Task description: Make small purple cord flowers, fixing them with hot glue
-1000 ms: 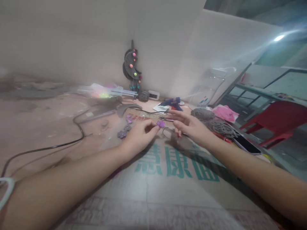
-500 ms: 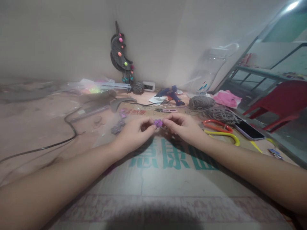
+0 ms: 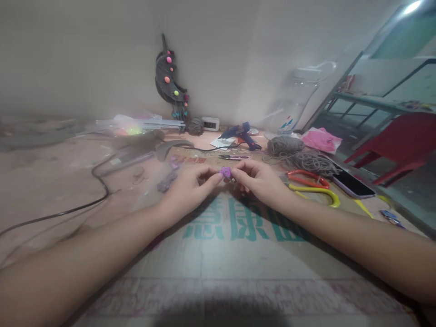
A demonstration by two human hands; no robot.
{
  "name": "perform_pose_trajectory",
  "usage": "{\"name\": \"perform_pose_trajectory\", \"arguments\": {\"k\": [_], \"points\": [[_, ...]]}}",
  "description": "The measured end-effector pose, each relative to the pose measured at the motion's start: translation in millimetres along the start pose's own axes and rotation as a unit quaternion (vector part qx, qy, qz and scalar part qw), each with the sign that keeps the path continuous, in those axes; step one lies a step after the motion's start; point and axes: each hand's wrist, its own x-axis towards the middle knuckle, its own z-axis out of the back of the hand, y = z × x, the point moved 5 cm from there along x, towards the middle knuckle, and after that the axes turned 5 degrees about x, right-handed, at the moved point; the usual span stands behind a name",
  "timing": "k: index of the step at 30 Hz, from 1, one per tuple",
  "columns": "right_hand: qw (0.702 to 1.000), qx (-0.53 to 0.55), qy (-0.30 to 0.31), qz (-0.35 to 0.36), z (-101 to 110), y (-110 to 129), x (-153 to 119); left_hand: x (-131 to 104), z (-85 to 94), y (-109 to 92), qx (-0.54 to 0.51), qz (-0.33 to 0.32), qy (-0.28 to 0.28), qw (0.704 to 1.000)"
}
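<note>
A small purple piece (image 3: 225, 172) is pinched between both hands above the printed cardboard (image 3: 218, 259). My left hand (image 3: 194, 186) grips its left side with thumb and forefinger. On its right side, my right hand (image 3: 260, 181) holds it between thumb and fingertips, the other fingers curled below. Beside my left hand lie a grey-purple bundle (image 3: 166, 181) and another purple piece (image 3: 174, 162). Small scissors or snips (image 3: 233, 157) lie just beyond the hands.
A blue glue gun (image 3: 241, 134) rests behind the hands. To the right are grey yarn (image 3: 286, 145), red-handled (image 3: 308, 178) and yellow-handled tools (image 3: 320, 193) and a phone (image 3: 352, 181). A decorated grey crescent (image 3: 166, 77) stands against the wall. A black cable (image 3: 102, 181) crosses the left.
The purple piece has turned between my fingertips and shows a different face. Both hands stay nearly in place, and the view has shifted slightly.
</note>
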Motion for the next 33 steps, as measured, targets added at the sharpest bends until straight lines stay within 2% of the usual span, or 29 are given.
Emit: {"name": "perform_pose_trajectory", "arguments": {"k": [7, 11, 14, 19, 33], "points": [[0.997, -0.031, 0.063, 0.03, -5, 1, -5, 1, 4.7, 4, -0.027, 0.026, -0.045, 0.998], [0.984, -0.161, 0.053, 0.05, 0, 1, -6, 2, 6.5, 9, -0.019, 0.047, -0.062, 0.997], [0.972, -0.219, 0.022, 0.088, 5, 8, -7, 2, 4.7, 9, 0.001, 0.04, -0.05, 0.998], [0.966, -0.222, -0.044, 0.128, 11, 16, -8, -1, -1.2, 7, 0.049, 0.027, -0.009, 0.998], [0.956, -0.224, -0.037, 0.183, 6, 17, -9, -3, -6.0, -2, 0.079, -0.006, 0.055, 0.995]]}}
